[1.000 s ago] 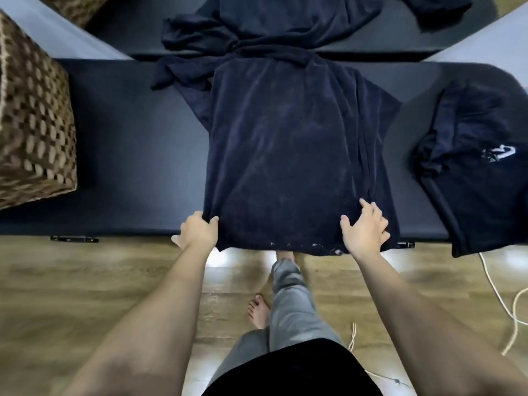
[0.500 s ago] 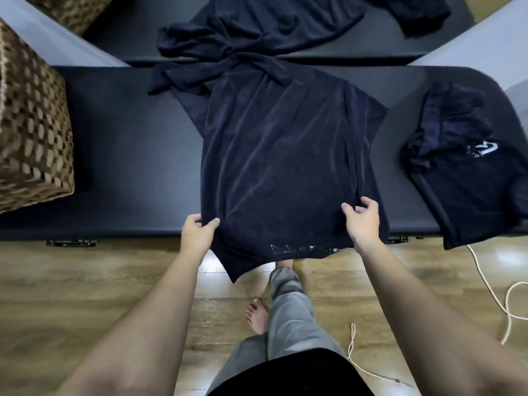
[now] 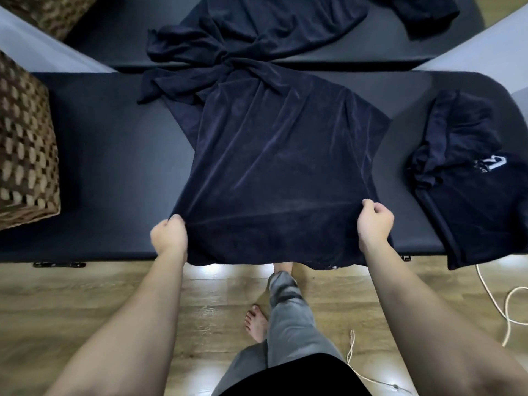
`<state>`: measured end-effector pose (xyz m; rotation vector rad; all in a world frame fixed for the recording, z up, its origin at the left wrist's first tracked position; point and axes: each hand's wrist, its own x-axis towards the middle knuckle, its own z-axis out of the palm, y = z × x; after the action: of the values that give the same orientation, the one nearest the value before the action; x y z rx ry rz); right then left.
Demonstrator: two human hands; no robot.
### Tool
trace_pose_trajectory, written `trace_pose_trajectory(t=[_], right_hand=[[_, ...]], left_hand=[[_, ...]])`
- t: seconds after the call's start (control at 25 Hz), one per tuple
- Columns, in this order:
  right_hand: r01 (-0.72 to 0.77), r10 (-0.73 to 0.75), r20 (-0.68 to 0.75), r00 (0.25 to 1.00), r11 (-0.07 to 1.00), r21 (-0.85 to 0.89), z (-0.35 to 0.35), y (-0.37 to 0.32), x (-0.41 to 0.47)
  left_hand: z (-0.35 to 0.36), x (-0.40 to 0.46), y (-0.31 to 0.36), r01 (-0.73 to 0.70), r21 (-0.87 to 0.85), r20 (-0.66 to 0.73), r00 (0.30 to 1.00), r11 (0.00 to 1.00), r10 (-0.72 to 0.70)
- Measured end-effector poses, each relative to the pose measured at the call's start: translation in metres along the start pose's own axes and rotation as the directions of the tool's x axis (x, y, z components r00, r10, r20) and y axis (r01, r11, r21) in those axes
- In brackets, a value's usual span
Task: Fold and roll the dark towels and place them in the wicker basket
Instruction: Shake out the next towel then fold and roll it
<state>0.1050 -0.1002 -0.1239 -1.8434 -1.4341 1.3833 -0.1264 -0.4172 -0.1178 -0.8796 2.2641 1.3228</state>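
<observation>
A dark navy towel (image 3: pixel 274 155) lies spread over the middle of the black padded bench (image 3: pixel 114 172). Its near part is lifted off the bench and its near hem hangs over the front edge. My left hand (image 3: pixel 168 235) is shut on the towel's left side. My right hand (image 3: pixel 375 222) is shut on its right side. The towel's far end bunches into a twisted heap at the back. The wicker basket (image 3: pixel 25 155) stands at the bench's left end. A second dark towel (image 3: pixel 471 178) with a white logo lies crumpled at the right end.
Behind is another black bench (image 3: pixel 343 52) with more dark cloth (image 3: pixel 425 10) on it. A second wicker basket (image 3: pixel 57 12) shows at the top left. A white cord (image 3: pixel 503 307) trails over the wooden floor at right. My legs and bare feet are below the bench edge.
Both hands have gripped the towel's sides and lifted its near part, moving up and away from the bench edge. The hands now stand wider apart.
</observation>
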Motion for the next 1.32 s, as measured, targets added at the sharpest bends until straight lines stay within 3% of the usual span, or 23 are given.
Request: trace_pose_trajectory(t=[0.08, 0.2, 0.28, 0.44, 0.52, 0.56, 0.64, 0.72, 0.76, 0.84, 0.96, 1.04, 1.12, 1.2, 1.28, 1.32], right_hand=[[0.022, -0.021, 0.016, 1.000, 0.993, -0.118, -0.001, 0.001, 0.000], [0.122, -0.149, -0.045, 0.988, 0.919, -0.375, 0.005, -0.001, 0.013], [0.092, -0.145, -0.058, 0.988, 0.842, -0.532, 0.008, -0.011, 0.023], [0.029, -0.033, 0.007, 0.999, 0.775, -0.631, 0.015, -0.022, 0.039], [0.028, 0.016, 0.076, 0.997, 0.832, -0.554, 0.013, -0.021, 0.045], [0.013, 0.022, 0.079, 0.997, 0.908, -0.419, 0.011, -0.019, 0.047], [-0.052, 0.049, -0.048, 0.998, 0.997, -0.049, 0.002, -0.022, 0.050], [-0.096, 0.125, -0.201, 0.972, 0.984, 0.149, -0.010, -0.023, 0.054], [-0.099, 0.127, -0.224, 0.966, 0.986, 0.132, -0.014, -0.020, 0.054], [-0.110, 0.118, -0.132, 0.984, 0.992, 0.067, -0.014, -0.017, 0.050], [-0.136, 0.143, 0.098, 0.985, 0.988, -0.075, -0.008, -0.023, 0.044], [-0.113, 0.128, 0.144, 0.981, 0.988, -0.107, -0.005, -0.027, 0.045], [-0.067, 0.069, 0.115, 0.991, 0.998, -0.018, -0.004, -0.035, 0.045], [-0.019, 0.018, 0.002, 1.000, 0.999, 0.047, -0.007, -0.041, 0.045], [0.033, -0.031, -0.131, 0.991, 0.999, 0.012, -0.013, -0.041, 0.049], [0.041, -0.046, -0.158, 0.986, 0.999, -0.032, -0.016, -0.040, 0.051]], left_hand=[[-0.001, -0.004, -0.001, 0.011, 0.083, 0.002, 1.000, 0.997, -0.011], [0.019, -0.009, 0.014, -0.200, 0.147, 0.119, 0.976, 0.969, 0.184], [0.037, -0.009, 0.027, -0.278, 0.109, 0.200, 0.947, 0.954, 0.253], [0.057, -0.009, 0.052, -0.160, 0.112, 0.285, 0.951, 0.981, 0.123], [0.054, -0.007, 0.052, -0.117, 0.137, 0.247, 0.966, 0.984, 0.081], [0.048, -0.008, 0.052, -0.126, 0.133, 0.151, 0.983, 0.983, 0.105], [0.031, -0.002, 0.048, -0.124, 0.061, -0.123, 0.984, 0.990, 0.130], [0.017, 0.003, 0.048, -0.074, -0.077, -0.237, 0.970, 0.994, 0.053], [0.015, 0.004, 0.049, -0.024, -0.144, -0.204, 0.979, 0.989, -0.006], [0.018, 0.002, 0.049, 0.065, -0.194, -0.076, 0.994, 0.979, -0.081], [0.029, -0.008, 0.055, 0.077, -0.055, 0.125, 0.990, 0.996, -0.069], [0.035, -0.015, 0.059, 0.057, 0.077, 0.217, 0.973, 0.995, -0.073], [0.037, -0.020, 0.062, -0.022, 0.013, 0.183, 0.983, 1.000, 0.019], [0.027, -0.024, 0.067, -0.105, -0.195, 0.019, 0.994, 0.975, 0.110], [0.019, -0.014, 0.067, -0.111, -0.369, -0.116, 0.991, 0.923, 0.073], [0.014, -0.010, 0.066, -0.079, -0.395, -0.108, 0.993, 0.915, 0.039]])
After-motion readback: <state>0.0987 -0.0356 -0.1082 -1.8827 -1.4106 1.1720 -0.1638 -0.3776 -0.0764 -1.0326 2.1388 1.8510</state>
